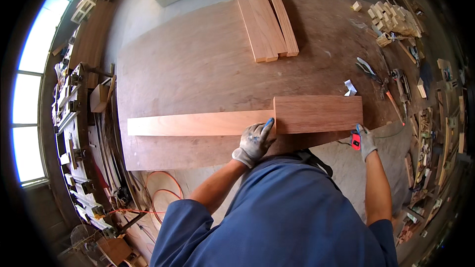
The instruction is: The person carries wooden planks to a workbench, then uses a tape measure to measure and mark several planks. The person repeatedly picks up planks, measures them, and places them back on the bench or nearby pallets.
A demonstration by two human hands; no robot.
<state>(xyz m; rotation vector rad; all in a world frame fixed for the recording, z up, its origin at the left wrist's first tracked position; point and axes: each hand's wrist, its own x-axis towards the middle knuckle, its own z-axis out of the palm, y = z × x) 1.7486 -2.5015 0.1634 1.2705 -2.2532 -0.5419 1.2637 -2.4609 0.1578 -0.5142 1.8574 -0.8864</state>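
Note:
A long pale board [198,124] lies across the near part of the brown work table [183,69]. At its right end sits a thicker, darker reddish-brown wood block [319,113]. My left hand [253,142], in a grey glove with blue on a fingertip, rests at the near edge where board and block meet. Its index finger stretches along the block's left end; the thumb is mostly hidden. At the block's near right corner, my gloved right hand [367,143] is closed on a red and black tape measure [356,140]. I see no blade drawn out.
Several pale planks [262,27] lie at the table's far side. Pliers [366,66], other hand tools and stacked small wood blocks [393,19] occupy the right side. A crumpled white scrap [350,88] lies behind the dark block. An orange hose [163,188] coils on the floor.

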